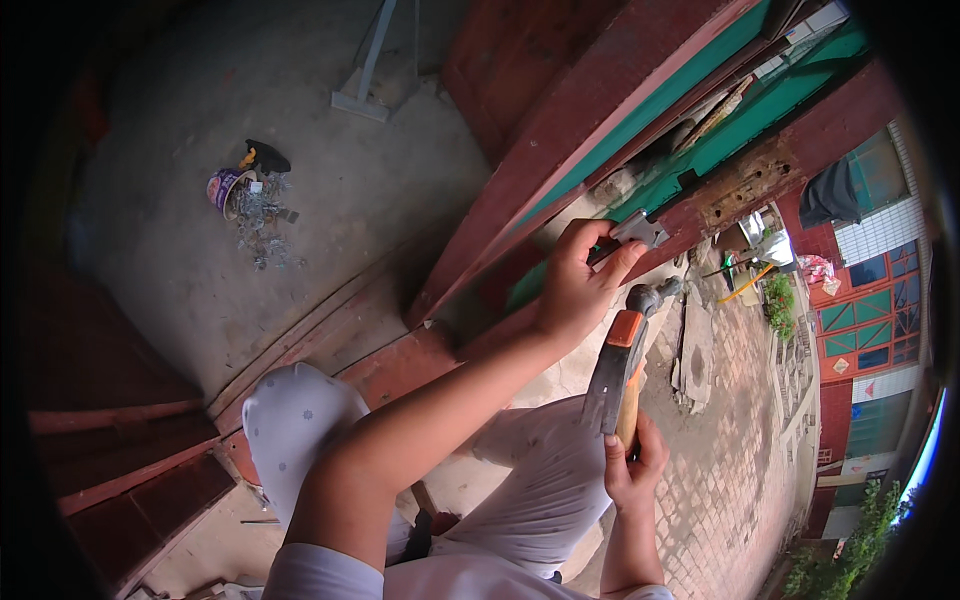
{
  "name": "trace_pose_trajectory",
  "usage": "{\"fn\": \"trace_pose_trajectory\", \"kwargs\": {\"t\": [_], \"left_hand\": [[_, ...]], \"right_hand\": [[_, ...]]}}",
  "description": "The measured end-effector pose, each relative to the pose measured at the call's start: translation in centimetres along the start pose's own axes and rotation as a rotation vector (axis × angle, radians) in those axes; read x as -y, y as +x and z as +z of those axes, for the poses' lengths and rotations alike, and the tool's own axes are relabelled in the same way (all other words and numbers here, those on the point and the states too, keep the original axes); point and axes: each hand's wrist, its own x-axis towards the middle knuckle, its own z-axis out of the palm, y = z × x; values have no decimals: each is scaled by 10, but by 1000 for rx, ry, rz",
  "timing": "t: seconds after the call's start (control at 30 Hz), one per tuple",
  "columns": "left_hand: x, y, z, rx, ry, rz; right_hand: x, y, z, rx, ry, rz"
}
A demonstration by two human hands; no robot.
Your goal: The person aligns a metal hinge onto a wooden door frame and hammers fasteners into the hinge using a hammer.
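The red rail (830,118) carries a rough bare-wood patch (750,195), with holes in it and nothing covering it. Just beside the rail's near end, the person's left hand (580,290) pinches a small metal piece (642,230), the grip narrowed to the piece's thickness between thumb and fingers. Whether the piece touches the rail cannot be told.

The work seems part-way: the piece is in place to be handled, but it depends on the fingers, and no fastening through it can be made out. Below the rail, the right hand (636,468) has its grip curled around the wooden handle of a hammer (630,405); the head hangs clear of both piece and rail. Loose metal bits (262,212) lie on the floor, well left of the rail.

The hammer's long axis runs from the right hand up toward the rail, head foremost. The piece's exposed end points away from the fingertips, along the rail's near side; its full axis is hidden by the fingers.
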Motion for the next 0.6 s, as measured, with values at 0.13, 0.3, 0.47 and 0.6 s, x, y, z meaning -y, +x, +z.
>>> {"fn": "trace_pose_trajectory", "kwargs": {"t": [0.13,0.3,0.47,0.6], "left_hand": [[6,6,0,50,63,133],[24,7,-2,58,-8,-59],[26,9,5,10,-59,-55],[29,-5,-7,116,157,-107]], "right_hand": [[8,14,-6,18,-99,-8],[24,31,-9,50,-128,-66],[27,32,-7,28,-132,-16],[30,36,-10,26,-154,-21]]}}
